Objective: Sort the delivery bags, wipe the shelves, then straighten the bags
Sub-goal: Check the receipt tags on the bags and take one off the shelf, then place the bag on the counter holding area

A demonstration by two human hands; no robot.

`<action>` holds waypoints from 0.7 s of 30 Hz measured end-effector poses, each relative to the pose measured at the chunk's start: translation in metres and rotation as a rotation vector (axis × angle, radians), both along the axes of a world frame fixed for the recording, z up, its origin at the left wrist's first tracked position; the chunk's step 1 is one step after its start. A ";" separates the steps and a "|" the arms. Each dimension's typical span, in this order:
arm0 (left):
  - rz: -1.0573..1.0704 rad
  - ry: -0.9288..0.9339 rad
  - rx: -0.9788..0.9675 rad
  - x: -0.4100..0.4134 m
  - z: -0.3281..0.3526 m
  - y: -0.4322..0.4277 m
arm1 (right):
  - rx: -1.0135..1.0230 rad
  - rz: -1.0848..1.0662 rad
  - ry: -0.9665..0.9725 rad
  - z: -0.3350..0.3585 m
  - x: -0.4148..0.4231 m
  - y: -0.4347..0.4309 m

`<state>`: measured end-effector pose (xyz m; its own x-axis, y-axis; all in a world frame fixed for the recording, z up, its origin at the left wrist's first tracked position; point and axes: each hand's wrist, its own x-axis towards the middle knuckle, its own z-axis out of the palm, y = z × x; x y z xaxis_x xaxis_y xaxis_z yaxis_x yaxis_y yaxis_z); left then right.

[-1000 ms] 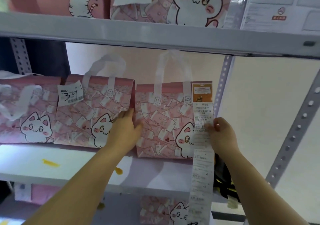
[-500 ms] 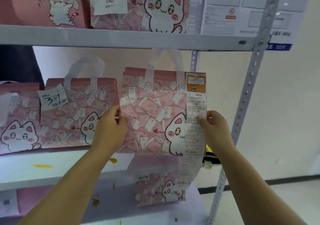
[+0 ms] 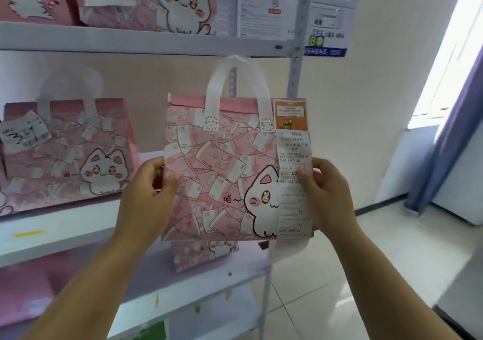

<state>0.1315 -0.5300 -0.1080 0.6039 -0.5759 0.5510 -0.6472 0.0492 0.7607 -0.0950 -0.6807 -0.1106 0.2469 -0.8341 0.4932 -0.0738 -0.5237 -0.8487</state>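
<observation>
Right now my left hand (image 3: 150, 188) pinches the left edge of a pink non-woven delivery bag printed with banknotes and a white cartoon cat (image 3: 219, 172), fingers curled round the side seam, thumb on the front. My right hand (image 3: 322, 190) closes on the opposite edge, thumb pressing the long white paper receipt (image 3: 294, 183) against the bag's face. The bag hangs upright between both hands, clear of the shelving, its white loop handles (image 3: 236, 88) standing up and an orange slip (image 3: 288, 115) fixed at its top right corner.

Behind it runs the pale grey middle shelf (image 3: 65, 232), where a second pink cat bag with a handwritten white label (image 3: 78, 151) stands to the left. Above, more pink bags (image 3: 156, 0) sit on the upper shelf.

I judge this to be the sorting step: I am reading the receipt. Next I need to find the matching slot and set the bag down upright without creasing the receipt.
</observation>
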 end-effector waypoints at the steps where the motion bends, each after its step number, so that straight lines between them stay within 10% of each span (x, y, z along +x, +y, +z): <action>1: -0.020 0.002 -0.010 -0.010 0.002 -0.004 | -0.007 -0.014 -0.011 0.002 -0.013 0.001; 21: -0.507 0.106 -0.072 -0.365 -0.010 -0.231 | -0.017 -0.405 0.025 0.010 -0.412 -0.100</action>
<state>-0.2336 -0.7613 -0.1177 0.3139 -0.7730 0.5513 -0.4485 0.3911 0.8037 -0.5072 -0.7811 -0.1010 -0.0880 -0.8584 0.5054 -0.2980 -0.4615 -0.8356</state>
